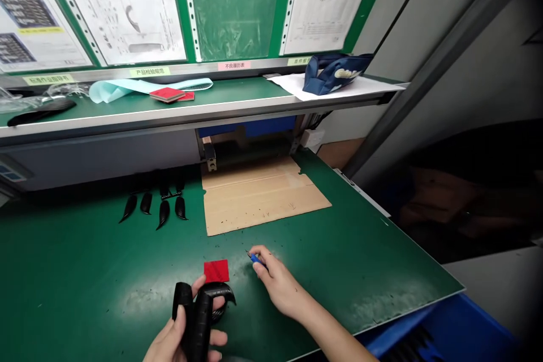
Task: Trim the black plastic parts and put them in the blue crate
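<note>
My left hand is wrapped around a black hook-shaped plastic part at the bottom of the view. A second thick black stub rises beside it under my thumb; I cannot tell whether the two are joined. In my right hand is a small blue-handled tool with a thin pointed tip, held between thumb and fingers. The tip points left and away, apart from the black part. A red square pad lies on the green tabletop just beyond my left hand.
Several black leaf-shaped pieces lie at the back left. A flat cardboard sheet covers the back middle. Above it runs a shelf holding red pads and a dark blue cloth item. A blue bin stands beyond the right table edge.
</note>
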Tool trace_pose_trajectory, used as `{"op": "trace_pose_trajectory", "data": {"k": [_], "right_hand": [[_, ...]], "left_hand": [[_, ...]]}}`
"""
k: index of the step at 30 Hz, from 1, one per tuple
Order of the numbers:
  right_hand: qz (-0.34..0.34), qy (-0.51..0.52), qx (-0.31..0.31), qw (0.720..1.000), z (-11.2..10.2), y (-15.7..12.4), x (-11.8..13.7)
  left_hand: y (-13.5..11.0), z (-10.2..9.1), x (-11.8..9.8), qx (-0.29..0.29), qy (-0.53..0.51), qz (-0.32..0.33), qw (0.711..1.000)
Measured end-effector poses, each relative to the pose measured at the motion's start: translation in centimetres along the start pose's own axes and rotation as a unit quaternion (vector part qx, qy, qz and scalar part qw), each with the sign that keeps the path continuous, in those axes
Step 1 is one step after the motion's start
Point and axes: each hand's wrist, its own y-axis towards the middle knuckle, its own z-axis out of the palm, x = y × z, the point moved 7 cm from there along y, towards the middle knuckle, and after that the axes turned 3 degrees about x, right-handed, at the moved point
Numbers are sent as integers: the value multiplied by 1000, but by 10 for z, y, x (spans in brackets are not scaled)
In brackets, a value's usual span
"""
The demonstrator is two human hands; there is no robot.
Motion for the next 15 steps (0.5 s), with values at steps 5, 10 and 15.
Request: {"op": "trace_pose_trajectory", "data": {"k": [5,10,15], "right_hand": [[-71,114,79,988,7,-2,54],[-62,150,83,983,10,3,72],[-94,161,116,975,9,0,99]], "left_hand": [[16,0,5,1,-5,-17,1000],[14,-4,-1,-1,12,16,1000],[-4,9,-13,31,93,-14,995]]}}
